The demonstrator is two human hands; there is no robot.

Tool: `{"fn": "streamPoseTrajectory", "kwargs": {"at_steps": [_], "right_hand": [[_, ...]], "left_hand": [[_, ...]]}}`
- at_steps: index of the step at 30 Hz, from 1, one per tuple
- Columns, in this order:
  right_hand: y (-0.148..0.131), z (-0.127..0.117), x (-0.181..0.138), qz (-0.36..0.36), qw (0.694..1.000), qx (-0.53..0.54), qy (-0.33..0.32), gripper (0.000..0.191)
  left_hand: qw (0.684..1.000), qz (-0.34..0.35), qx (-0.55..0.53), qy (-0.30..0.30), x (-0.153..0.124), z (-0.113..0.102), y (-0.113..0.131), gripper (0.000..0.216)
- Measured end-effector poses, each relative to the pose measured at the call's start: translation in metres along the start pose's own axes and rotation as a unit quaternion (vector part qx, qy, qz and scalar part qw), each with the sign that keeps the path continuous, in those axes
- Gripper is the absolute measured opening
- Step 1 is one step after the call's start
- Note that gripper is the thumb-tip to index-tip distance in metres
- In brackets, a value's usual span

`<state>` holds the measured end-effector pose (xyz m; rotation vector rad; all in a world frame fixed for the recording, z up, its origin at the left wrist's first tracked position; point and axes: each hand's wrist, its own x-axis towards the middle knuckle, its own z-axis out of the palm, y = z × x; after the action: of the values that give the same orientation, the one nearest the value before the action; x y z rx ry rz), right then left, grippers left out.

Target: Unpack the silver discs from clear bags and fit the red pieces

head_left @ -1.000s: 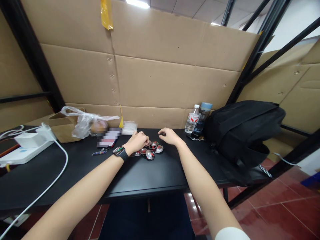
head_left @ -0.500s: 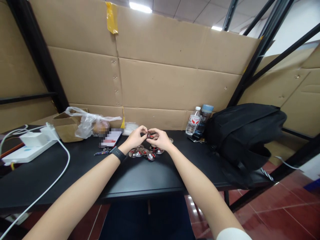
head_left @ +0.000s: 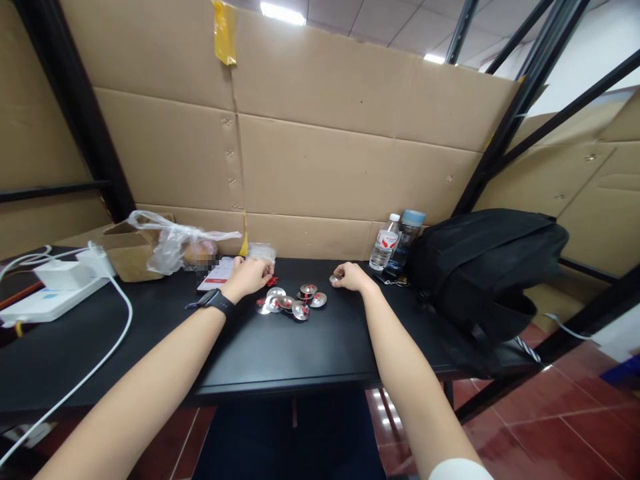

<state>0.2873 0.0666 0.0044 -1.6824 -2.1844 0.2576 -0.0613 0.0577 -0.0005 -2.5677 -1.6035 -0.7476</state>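
My right hand [head_left: 353, 277] is closed with its fingertips on a finger cymbal [head_left: 333, 281], a small domed metal disc at the right on the black table. My left hand [head_left: 249, 276] is closed with fingers pointing down, pinching at red straps [head_left: 271, 282] by the fingertips; how many lie there is hard to make out. Between the hands lies a loose cluster of finger cymbals [head_left: 301, 310], several shiny discs with red loops, some overlapping. A dark watch [head_left: 220, 302] is on my left wrist.
A clear plastic bag [head_left: 261, 252] and a phone [head_left: 219, 273] are close to my left hand. Farther left are a cardboard box [head_left: 131, 255] and a white power strip [head_left: 55, 301] with cables. A water bottle [head_left: 385, 245], a blue-lidded bottle [head_left: 406, 240] and a black backpack [head_left: 490, 267] stand right.
My hands were together over the cluster, holding a finger cymbal with red on it. They have since parted: the left went left to the red straps, the right moved right with a disc.
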Motion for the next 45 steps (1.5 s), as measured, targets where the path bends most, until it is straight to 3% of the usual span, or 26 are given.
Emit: {"fn": "streamPoseTrajectory", "kwargs": {"at_steps": [6, 11, 15, 19, 22, 27, 30, 33, 37, 42, 45], "right_hand": [[-0.003, 0.002, 0.001, -0.023, 1.0, 0.009, -0.01, 0.032], [-0.029, 0.007, -0.001, -0.163, 0.981, 0.092, -0.052, 0.04], [-0.05, 0.013, -0.004, -0.207, 0.968, 0.1, -0.1, 0.024], [-0.057, 0.017, -0.005, -0.193, 0.973, 0.112, -0.055, 0.013], [-0.061, 0.021, -0.004, -0.147, 0.971, 0.19, 0.007, 0.01], [-0.084, 0.03, -0.006, -0.067, 0.908, 0.411, 0.046, 0.022], [-0.099, 0.032, -0.01, -0.061, 0.87, 0.486, 0.054, 0.03], [-0.106, 0.031, -0.014, -0.056, 0.855, 0.513, 0.053, 0.034], [-0.105, 0.031, -0.015, -0.067, 0.848, 0.524, 0.044, 0.038], [-0.104, 0.038, -0.015, -0.099, 0.816, 0.569, 0.02, 0.053], [-0.106, 0.041, -0.015, -0.093, 0.821, 0.563, 0.005, 0.058]], "left_hand": [[1.0, -0.004, 0.001, -0.009, 0.0, -0.001, 0.001, 0.016], [1.0, -0.021, 0.007, 0.019, 0.002, -0.004, -0.001, 0.021], [1.0, -0.014, 0.008, 0.018, 0.003, -0.005, -0.001, 0.022], [1.0, -0.001, -0.002, 0.011, 0.003, -0.005, 0.005, 0.022], [0.998, 0.036, -0.055, 0.003, 0.004, -0.003, 0.015, 0.023], [0.977, 0.108, -0.184, 0.008, 0.002, -0.002, 0.043, 0.025], [0.974, 0.094, -0.197, 0.053, 0.0, -0.004, 0.055, 0.022], [0.966, 0.066, -0.234, 0.085, -0.002, -0.005, 0.059, 0.02], [0.951, 0.054, -0.292, 0.083, -0.003, -0.006, 0.058, 0.018], [0.935, 0.055, -0.339, 0.085, 0.0, -0.007, 0.057, 0.017], [0.941, 0.069, -0.323, 0.074, 0.002, -0.011, 0.055, 0.019]]}}
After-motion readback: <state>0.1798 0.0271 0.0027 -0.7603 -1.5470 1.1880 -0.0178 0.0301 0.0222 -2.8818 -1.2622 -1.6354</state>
